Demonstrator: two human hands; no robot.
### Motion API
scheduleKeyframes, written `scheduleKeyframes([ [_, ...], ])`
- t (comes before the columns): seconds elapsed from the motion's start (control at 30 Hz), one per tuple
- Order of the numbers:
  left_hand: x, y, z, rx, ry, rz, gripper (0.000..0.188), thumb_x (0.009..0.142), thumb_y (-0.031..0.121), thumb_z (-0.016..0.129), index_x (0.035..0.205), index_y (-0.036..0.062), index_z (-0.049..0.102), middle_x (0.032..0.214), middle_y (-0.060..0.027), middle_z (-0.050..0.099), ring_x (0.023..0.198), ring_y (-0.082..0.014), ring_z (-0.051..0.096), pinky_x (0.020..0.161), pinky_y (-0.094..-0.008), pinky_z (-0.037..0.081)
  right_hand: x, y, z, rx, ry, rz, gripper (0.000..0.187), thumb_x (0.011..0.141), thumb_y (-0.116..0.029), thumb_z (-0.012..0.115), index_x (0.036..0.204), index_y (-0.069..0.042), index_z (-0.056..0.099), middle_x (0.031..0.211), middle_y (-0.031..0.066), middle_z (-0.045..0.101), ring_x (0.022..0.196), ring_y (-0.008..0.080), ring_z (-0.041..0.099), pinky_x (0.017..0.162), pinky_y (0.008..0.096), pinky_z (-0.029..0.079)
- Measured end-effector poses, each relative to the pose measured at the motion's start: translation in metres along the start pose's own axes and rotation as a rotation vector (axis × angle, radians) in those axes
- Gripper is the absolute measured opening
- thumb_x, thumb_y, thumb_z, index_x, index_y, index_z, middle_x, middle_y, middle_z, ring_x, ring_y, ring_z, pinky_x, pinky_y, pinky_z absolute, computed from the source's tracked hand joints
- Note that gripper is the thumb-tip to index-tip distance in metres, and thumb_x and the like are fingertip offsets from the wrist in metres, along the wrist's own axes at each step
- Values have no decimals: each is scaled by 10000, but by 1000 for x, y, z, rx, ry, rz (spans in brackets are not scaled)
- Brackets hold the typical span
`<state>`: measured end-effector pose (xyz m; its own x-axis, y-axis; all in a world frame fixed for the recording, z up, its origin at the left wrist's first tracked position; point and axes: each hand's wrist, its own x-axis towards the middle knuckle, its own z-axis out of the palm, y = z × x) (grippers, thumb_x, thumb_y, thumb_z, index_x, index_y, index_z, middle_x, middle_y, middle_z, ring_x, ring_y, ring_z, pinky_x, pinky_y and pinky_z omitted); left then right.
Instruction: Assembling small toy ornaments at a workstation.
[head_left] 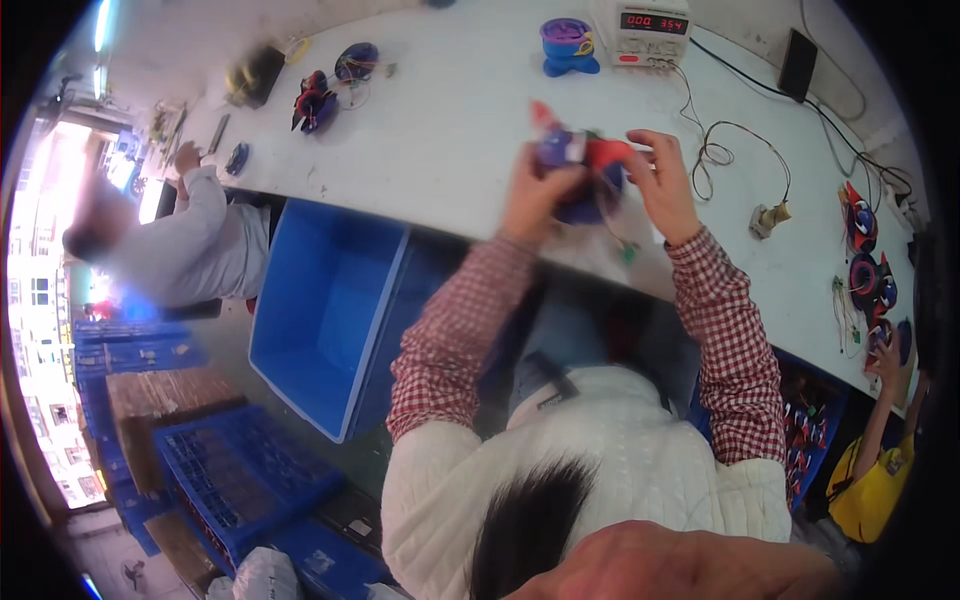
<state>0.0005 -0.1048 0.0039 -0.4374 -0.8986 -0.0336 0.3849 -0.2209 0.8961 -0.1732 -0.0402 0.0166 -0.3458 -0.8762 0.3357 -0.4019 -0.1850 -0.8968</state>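
Above the near edge of the white table I hold a blue and red toy-like part point(565, 148), smeared by motion, so its exact kind cannot be told. My left hand point(532, 200) is closed round its left side. At its right, the fingers of my right hand point(665, 185) pinch the red piece point(606, 152). Thin wires hang below the part, ending in a small green connector point(628, 254). The underside of the part is partly hidden by my left hand.
A power supply point(652, 38) and a blue-purple pot point(568, 46) stand at the back. Similar parts lie left point(314, 104) and right point(860, 222). A cable with a metal piece point(768, 218) lies to the right. A blue bin point(330, 300) stands left; people work at both sides.
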Motion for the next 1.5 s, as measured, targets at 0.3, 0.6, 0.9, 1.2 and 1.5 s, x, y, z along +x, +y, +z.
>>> scheduleKeyframes([
  [0.3, 116, 125, -232, 458, 490, 383, 447, 746, 85, 691, 1182, 29, 612, 1113, -119, 635, 937, -169, 620, 753, -245, 514, -54, 62, 45, -504, 81, -295, 291, 720, -234, 664, 911, -67, 522, 1009, 113, 491, 943, 291, 467, 871, 409, 395],
  [0.6, 196, 130, -337, 1293, 1371, -3, 1109, 642, 861, 478, 1267, -52, 411, 1226, -334, 427, 1020, -446, 531, 842, -469, 482, -56, 51, 30, -559, 60, -275, 268, 800, -244, 671, 965, -68, 553, 1060, 105, 481, 996, 272, 451, 894, 368, 398],
  [0.9, 87, 50, -154, 1358, 290, 541, 422, 897, 158, 588, 1267, 0, 457, 1110, -136, 532, 920, -234, 521, 787, -306, 459, -93, 17, -124, -340, 437, -488, 351, 783, -104, 686, 1106, -67, 551, 1065, 106, 503, 981, 259, 479, 865, 342, 424],
  [1.2, -60, -73, 168, 748, -1014, 323, 358, 799, 40, 639, 1138, 3, 528, 938, -106, 525, 798, -207, 528, 720, -291, 466, -150, 105, -429, -564, 949, 221, 194, 891, -191, 579, 1004, -46, 641, 845, 44, 640, 733, 130, 591, 685, 241, 483],
  [1.5, -19, -188, 404, 996, -723, 432, 838, 718, 349, 756, 1334, -44, 346, 1148, -217, 469, 1018, -350, 500, 908, -395, 433, -141, 113, -422, -796, 369, 506, 276, 831, -250, 585, 969, -27, 670, 878, 95, 677, 761, 217, 629, 702, 302, 499],
])
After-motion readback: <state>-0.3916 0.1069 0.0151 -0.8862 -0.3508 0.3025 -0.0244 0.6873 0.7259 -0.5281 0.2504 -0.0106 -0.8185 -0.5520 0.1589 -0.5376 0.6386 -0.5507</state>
